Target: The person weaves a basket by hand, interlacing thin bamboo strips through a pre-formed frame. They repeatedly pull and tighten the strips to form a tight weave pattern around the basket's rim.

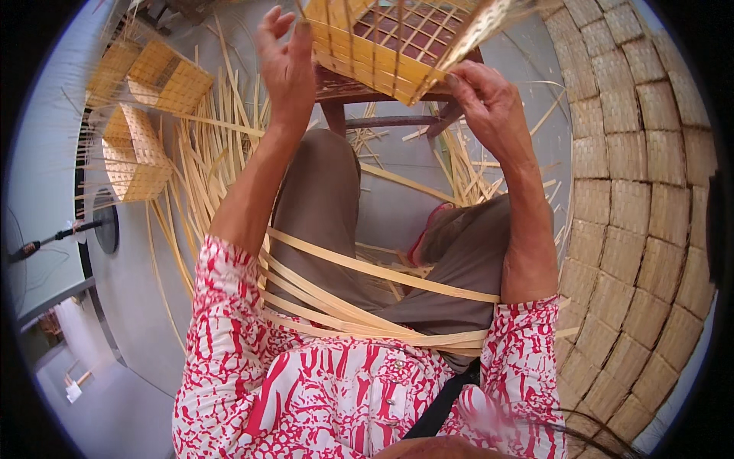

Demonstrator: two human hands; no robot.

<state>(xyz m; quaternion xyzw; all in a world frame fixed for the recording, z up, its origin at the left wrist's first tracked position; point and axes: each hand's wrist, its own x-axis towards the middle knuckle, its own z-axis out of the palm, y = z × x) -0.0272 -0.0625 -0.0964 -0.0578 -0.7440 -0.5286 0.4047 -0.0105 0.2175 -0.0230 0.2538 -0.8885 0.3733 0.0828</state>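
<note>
A partly woven bamboo basket [367, 63], yellow with an open lattice bottom, rests tilted on a dark red wooden stool [340, 90] in front of me. Loose strip ends stick up from its rim. My right hand [487, 96] pinches the basket's near right corner between thumb and fingers. At the basket's left side is my left hand [288, 69], raised, its thumb beside the wall and its fingers apart with nothing visible between them. Several long pale bamboo strips [367, 268] lie across my lap.
Unfinished woven baskets [138, 153] with loose ends stand at the left. Piles of bamboo strips [210, 161] cover the floor near my left leg, and more lie under the stool. Stacked woven baskets [631, 206] form a wall on the right. A round-based stand [107, 222] is at far left.
</note>
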